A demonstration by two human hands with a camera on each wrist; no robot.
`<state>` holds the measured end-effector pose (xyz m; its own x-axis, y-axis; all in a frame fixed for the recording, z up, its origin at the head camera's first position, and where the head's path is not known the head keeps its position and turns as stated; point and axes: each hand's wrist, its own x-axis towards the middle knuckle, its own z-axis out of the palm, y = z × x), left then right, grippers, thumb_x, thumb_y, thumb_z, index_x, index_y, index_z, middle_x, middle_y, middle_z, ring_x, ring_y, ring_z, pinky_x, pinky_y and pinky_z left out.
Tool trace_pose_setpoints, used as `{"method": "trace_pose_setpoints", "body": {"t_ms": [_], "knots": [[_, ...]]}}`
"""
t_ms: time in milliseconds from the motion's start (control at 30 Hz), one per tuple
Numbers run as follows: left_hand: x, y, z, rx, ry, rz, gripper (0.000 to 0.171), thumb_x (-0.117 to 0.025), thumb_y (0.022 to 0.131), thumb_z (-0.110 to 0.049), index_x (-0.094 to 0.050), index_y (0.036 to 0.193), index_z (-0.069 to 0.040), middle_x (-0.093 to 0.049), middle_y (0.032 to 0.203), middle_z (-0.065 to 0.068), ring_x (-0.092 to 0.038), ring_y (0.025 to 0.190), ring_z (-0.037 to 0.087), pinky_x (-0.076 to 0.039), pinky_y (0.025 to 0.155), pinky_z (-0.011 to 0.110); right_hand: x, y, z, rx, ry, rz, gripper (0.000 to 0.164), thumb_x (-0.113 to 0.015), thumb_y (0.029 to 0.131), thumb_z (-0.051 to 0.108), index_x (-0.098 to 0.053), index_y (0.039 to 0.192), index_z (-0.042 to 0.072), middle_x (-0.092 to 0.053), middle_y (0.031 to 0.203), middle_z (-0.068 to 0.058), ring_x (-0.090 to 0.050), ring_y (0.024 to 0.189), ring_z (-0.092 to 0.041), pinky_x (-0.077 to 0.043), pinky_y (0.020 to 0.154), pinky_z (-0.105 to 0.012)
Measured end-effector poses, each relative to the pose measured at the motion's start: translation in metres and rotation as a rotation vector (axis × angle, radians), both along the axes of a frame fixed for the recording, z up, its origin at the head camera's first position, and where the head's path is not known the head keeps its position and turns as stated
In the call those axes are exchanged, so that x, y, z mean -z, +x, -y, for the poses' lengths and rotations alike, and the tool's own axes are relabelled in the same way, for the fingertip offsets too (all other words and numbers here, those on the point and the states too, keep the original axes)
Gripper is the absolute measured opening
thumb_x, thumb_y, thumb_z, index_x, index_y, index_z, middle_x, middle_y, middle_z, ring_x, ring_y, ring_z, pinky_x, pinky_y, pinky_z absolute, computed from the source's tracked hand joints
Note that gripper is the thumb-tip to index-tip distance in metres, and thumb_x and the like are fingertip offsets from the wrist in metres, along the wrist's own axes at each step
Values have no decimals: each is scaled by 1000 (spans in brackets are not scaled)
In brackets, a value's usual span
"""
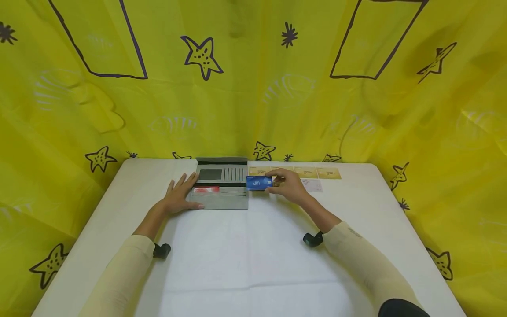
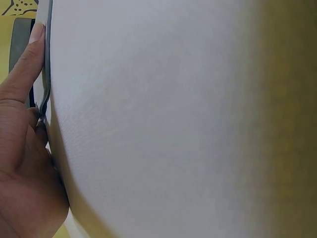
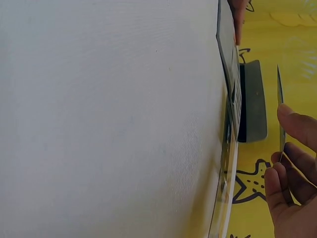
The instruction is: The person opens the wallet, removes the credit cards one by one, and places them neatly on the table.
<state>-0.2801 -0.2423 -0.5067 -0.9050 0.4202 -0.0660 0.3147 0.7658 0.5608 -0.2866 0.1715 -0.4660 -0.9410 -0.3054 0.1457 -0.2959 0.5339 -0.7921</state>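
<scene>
A grey wallet [image 1: 227,203] lies unfolded at the far side of the table, with a red-and-white card [image 1: 206,189] in a slot of its near panel. My left hand [image 1: 178,196] rests on the wallet's left side, fingers spread and thumb on the near panel. In the left wrist view, that thumb lies along the wallet's edge [image 2: 48,59]. My right hand [image 1: 291,187] pinches a blue card marked VIP [image 1: 258,183] by its right end, just right of the wallet. The right wrist view shows this card [image 3: 280,91] edge-on, raised above the table, between thumb and fingers.
Several gold cards [image 1: 328,173] lie in a row along the far edge, right of the wallet. A pale pink card [image 1: 314,185] lies in front of them, partly behind my right hand. Beyond the white table [image 1: 214,255] hangs a yellow patterned curtain [image 1: 237,110].
</scene>
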Motion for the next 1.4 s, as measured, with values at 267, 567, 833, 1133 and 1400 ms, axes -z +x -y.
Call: {"method": "trace_pose_setpoints", "body": {"t_ms": [267, 567, 833, 1133, 1400], "knots": [[3, -2, 1, -2, -3, -4, 121, -82, 84, -57, -14, 168, -5, -9, 174, 21, 5, 159, 45, 14, 121, 65, -1, 3, -15, 27, -14, 10, 46, -91, 82, 8, -76, 126, 3, -72, 126, -16, -68, 102, -33, -58, 92, -46], [-3, 0, -3, -10, -22, 12, 118, -83, 85, -51, -15, 168, -3, -9, 174, 21, 4, 159, 45, 12, 121, 66, -1, 9, -39, 70, -1, 6, 47, -91, 83, 7, -75, 127, 1, -72, 122, -18, -67, 100, -33, -58, 90, -47], [-3, 0, -2, -11, -41, 24, 117, -83, 87, -51, -14, 168, -4, -7, 175, 20, 6, 159, 43, 14, 121, 65, 1, 13, -61, 119, 17, 10, 46, -91, 84, 10, -75, 127, 2, -71, 104, -16, -67, 94, -31, -56, 85, -44], [0, 1, 0, 9, 0, 0, 119, -82, 85, -56, -15, 168, -4, -9, 174, 21, 5, 159, 45, 15, 120, 66, 2, 16, -83, 164, 44, 0, 47, -91, 83, 11, -76, 127, 4, -70, 106, -18, -67, 96, -32, -57, 82, -40], [4, -1, 2, 15, 6, -8, 122, -79, 83, -64, -13, 169, -6, -7, 175, 19, 7, 159, 43, 17, 120, 64, 4, 17, -97, 200, 72, 8, 46, -90, 84, 11, -75, 127, 4, -70, 105, -18, -67, 96, -33, -57, 81, -40]]}}
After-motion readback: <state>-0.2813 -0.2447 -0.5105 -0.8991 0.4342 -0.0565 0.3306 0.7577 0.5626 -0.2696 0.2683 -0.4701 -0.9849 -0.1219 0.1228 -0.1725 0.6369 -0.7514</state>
